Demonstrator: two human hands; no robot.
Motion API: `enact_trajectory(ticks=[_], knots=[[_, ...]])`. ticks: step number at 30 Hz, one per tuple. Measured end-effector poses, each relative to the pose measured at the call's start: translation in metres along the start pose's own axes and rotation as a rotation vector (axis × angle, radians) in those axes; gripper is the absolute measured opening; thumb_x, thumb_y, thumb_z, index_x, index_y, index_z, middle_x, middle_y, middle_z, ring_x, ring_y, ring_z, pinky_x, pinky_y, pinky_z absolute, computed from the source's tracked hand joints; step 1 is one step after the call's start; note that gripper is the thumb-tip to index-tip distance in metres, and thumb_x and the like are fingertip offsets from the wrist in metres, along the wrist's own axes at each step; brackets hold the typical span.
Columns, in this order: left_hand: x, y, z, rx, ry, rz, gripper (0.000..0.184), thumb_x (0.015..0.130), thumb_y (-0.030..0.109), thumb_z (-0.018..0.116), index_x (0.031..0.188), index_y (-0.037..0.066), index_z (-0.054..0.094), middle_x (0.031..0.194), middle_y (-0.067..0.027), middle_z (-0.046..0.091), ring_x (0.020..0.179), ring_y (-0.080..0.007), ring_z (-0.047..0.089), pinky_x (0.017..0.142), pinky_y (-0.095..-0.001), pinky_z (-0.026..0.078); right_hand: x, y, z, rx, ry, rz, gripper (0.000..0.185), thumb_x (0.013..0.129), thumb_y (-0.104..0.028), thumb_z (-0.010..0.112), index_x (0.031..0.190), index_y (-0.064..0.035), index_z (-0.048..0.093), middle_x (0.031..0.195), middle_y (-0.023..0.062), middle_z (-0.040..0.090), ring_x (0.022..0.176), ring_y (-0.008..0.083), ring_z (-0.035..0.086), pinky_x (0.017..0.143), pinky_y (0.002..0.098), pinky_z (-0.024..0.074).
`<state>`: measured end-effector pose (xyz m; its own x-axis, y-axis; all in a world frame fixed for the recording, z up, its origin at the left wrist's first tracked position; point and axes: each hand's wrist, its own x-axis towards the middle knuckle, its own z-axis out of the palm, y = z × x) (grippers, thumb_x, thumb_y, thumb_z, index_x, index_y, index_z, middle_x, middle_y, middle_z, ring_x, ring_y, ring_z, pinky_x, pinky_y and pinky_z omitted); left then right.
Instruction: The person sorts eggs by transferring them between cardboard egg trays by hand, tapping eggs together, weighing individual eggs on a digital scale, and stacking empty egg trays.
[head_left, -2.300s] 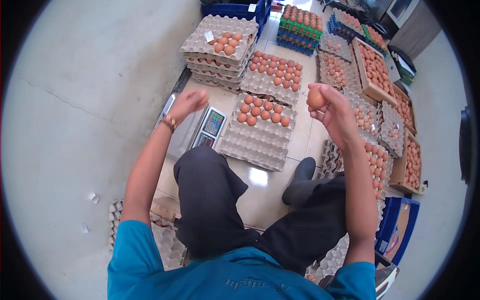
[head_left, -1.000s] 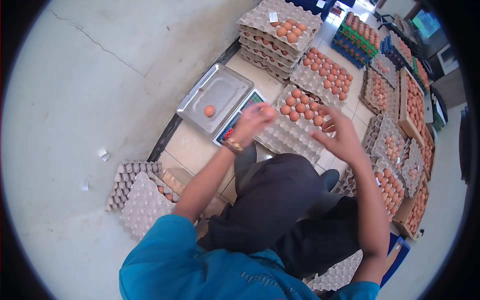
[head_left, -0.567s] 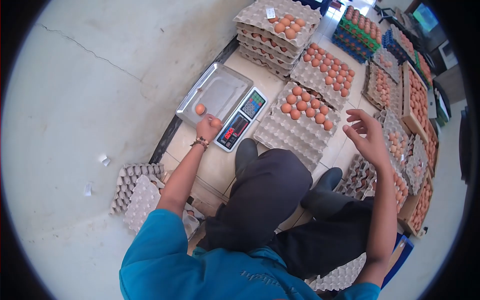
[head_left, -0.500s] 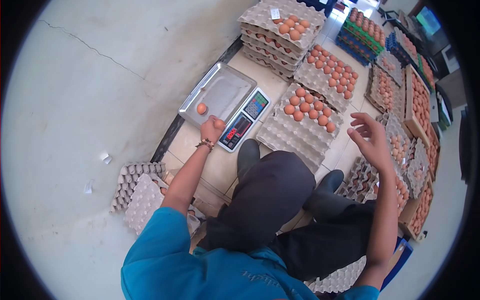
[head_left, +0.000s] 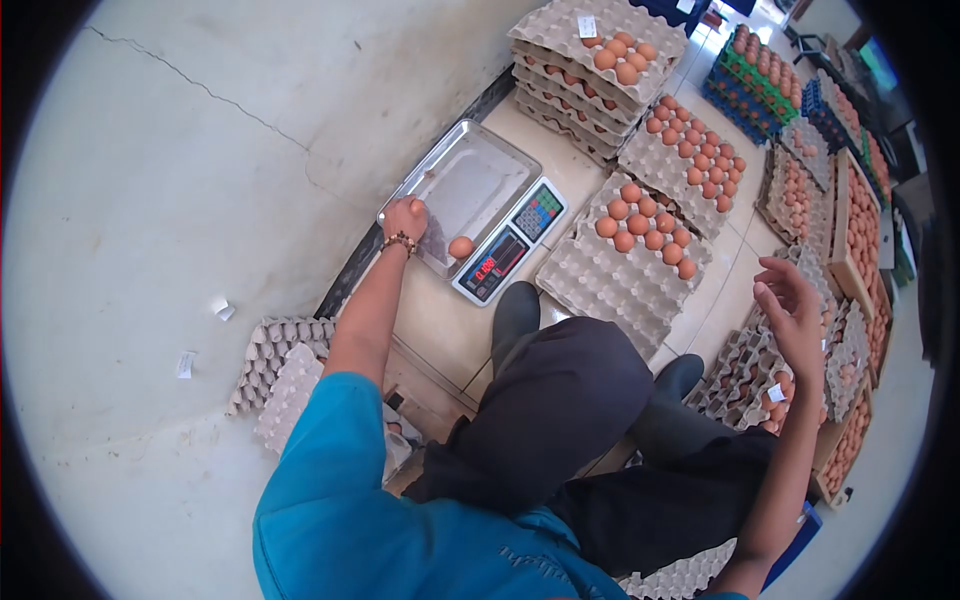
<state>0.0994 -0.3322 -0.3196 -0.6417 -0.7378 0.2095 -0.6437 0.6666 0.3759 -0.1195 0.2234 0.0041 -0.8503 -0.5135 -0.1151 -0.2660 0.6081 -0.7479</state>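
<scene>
L hand at corner of pan, fingers closed on egg, mostly hidden, so pan contact unclear. 2nd egg on pan nr display; R hand looks empty, fingers apart. Best: light grip, no wrist pressure on pan, clear of 2nd egg.

A thin crack and two paper scraps mark the pale wall, and dark skirting edges the tiled floor.
</scene>
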Motion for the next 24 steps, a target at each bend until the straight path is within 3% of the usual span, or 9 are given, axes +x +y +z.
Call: enact_trajectory(ticks=[2,5,7,9,11,14,17,22,24], knots=[[0.003,0.002,-0.003,0.035,-0.161,-0.071,0.031,0.082,0.021,0.061,0.106,0.004,0.071,0.101,-0.0255,0.068,0.099,-0.0405,0.064,0.090,-0.0482,0.052,0.003,0.003,-0.001,-0.010,-0.018,0.012,0.032,0.091,-0.014,0.069,0.121,-0.0021,0.063,0.095,0.0041,0.065,0.082,0.0092,0.059,0.073,0.0253,0.0483],[-0.002,-0.002,0.000,-0.021,-0.156,-0.074,0.027,0.084,0.023,0.060,0.100,0.006,0.073,0.098,-0.0261,0.069,0.096,-0.0411,0.067,0.086,-0.0482,0.054,0.011,0.004,0.002,-0.014,-0.033,-0.005,0.033,0.093,-0.014,0.068,0.122,-0.0015,0.062,0.097,0.0038,0.064,0.085,0.0089,0.059,0.075,0.0247,0.0478],[-0.003,-0.004,-0.018,-0.092,-0.213,-0.212,0.026,0.084,0.025,0.064,0.100,0.007,0.073,0.101,-0.0270,0.069,0.095,-0.0391,0.068,0.085,-0.0449,0.054,0.011,0.012,0.000,0.001,-0.047,-0.033,0.033,0.094,-0.015,0.067,0.123,-0.0011,0.062,0.098,0.0037,0.064,0.087,0.0091,0.059,0.077,0.0245,0.0476],[-0.016,0.002,-0.086,-0.241,-0.328,-0.197,0.032,0.082,0.025,0.072,0.104,0.002,0.072,0.101,-0.0210,0.072,0.094,-0.0302,0.071,0.085,-0.0384,0.055,0.018,0.030,0.003,0.073,-0.082,-0.088,0.033,0.096,-0.016,0.065,0.125,-0.0006,0.061,0.100,0.0035,0.064,0.089,0.0096,0.059,0.079,0.0245,0.0473],[-0.049,-0.001,-0.162,-0.675,-0.328,-0.187,0.039,0.082,0.023,0.078,0.111,-0.002,0.069,0.102,-0.0120,0.073,0.096,-0.0199,0.069,0.087,-0.0328,0.054,0.020,0.017,0.003,0.000,-0.169,-0.065,0.034,0.098,-0.017,0.063,0.127,-0.0001,0.060,0.103,0.0033,0.063,0.092,0.0105,0.059,0.082,0.0250,0.0472],[-0.107,-0.008,-0.282,-0.692,-0.233,-0.176,0.044,0.084,0.019,0.079,0.121,0.000,0.064,0.111,-0.0074,0.069,0.104,-0.0160,0.066,0.092,-0.0313,0.053,0.019,0.021,0.008,0.025,-0.208,-0.107,0.037,0.099,-0.018,0.062,0.131,0.0004,0.056,0.106,0.0046,0.062,0.094,0.0110,0.058,0.084,0.0257,0.0467],[-0.179,-0.044,-0.338,-0.657,-0.062,-0.288,0.046,0.085,0.017,0.078,0.124,0.001,0.061,0.117,-0.0081,0.066,0.109,-0.0160,0.063,0.095,-0.0308,0.052,0.017,0.020,0.009,0.042,-0.229,-0.125,0.038,0.099,-0.019,0.062,0.131,0.0005,0.056,0.106,0.0048,0.061,0.093,0.0111,0.056,0.084,0.0261,0.0462],[-0.281,-0.090,-0.315,-0.526,0.204,-0.439,0.037,0.087,0.016,0.075,0.119,0.003,0.062,0.113,-0.0097,0.068,0.107,-0.0196,0.064,0.095,-0.0329,0.051,0.016,0.023,0.006,0.026,-0.209,-0.181,0.037,0.099,-0.019,0.063,0.130,0.0017,0.057,0.104,0.0041,0.061,0.092,0.0109,0.056,0.083,0.0258,0.0456],[-0.294,-0.097,-0.304,-0.268,0.297,-0.314,0.039,0.086,0.015,0.075,0.120,0.003,0.062,0.113,-0.0116,0.068,0.107,-0.0240,0.064,0.096,-0.0355,0.049,0.013,0.018,0.006,0.019,-0.184,-0.169,0.037,0.099,-0.018,0.063,0.129,0.0021,0.057,0.102,0.0037,0.062,0.091,0.0109,0.057,0.083,0.0254,0.0455]])
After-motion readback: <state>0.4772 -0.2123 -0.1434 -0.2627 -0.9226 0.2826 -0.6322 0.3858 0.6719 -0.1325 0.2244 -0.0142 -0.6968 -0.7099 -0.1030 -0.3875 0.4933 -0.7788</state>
